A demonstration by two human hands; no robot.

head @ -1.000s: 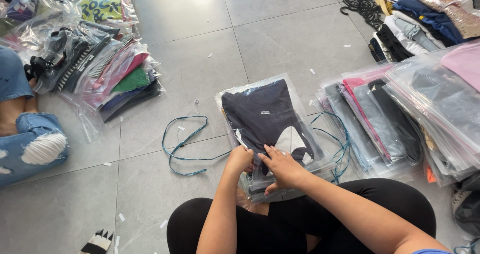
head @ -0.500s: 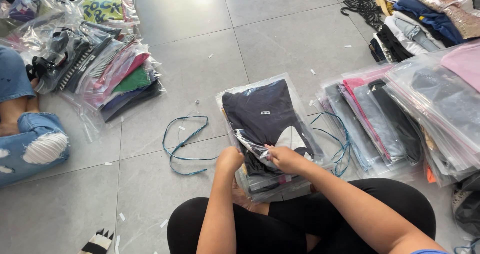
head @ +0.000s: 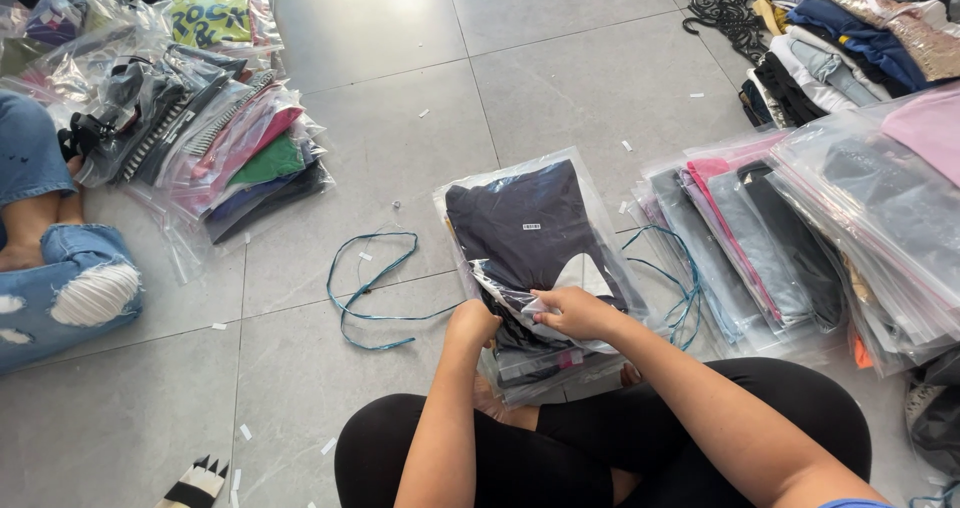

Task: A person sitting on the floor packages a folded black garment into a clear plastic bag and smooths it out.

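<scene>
I am looking down over my crossed legs in black trousers (head: 700, 438) onto a grey tiled floor (head: 400, 138). Both forearms are reaching forward and slightly inward, elbows near my knees, wrists meeting over the near end of a clear plastic bag holding a folded dark navy garment (head: 530, 233), which is lying flat on the floor just in front of my legs, on top of a few more bagged dark garments.

My left hand (head: 472, 325) is curling into a loose fist, knuckles up, fingers closed on the near left edge of the bag's crinkled open flap. My right hand (head: 572, 313) is lying palm down, fingers bent and pinching the same flap from the right, thumb tucked under the plastic. The two hands are sitting just beside each other, not quite touching.

A thin teal cord (head: 370, 283) is looping on the floor to the left of the bag, and a second loop is showing at its right.

To the right, a row of overlapping clear bags with pink, grey and black clothes (head: 770, 248) is spreading out. At the far left, a heap of bagged colourful garments (head: 230, 148) is lying beside another person's knee in torn blue jeans (head: 80, 288). At the far right, loose unbagged clothes (head: 850, 38) are piling up.
</scene>
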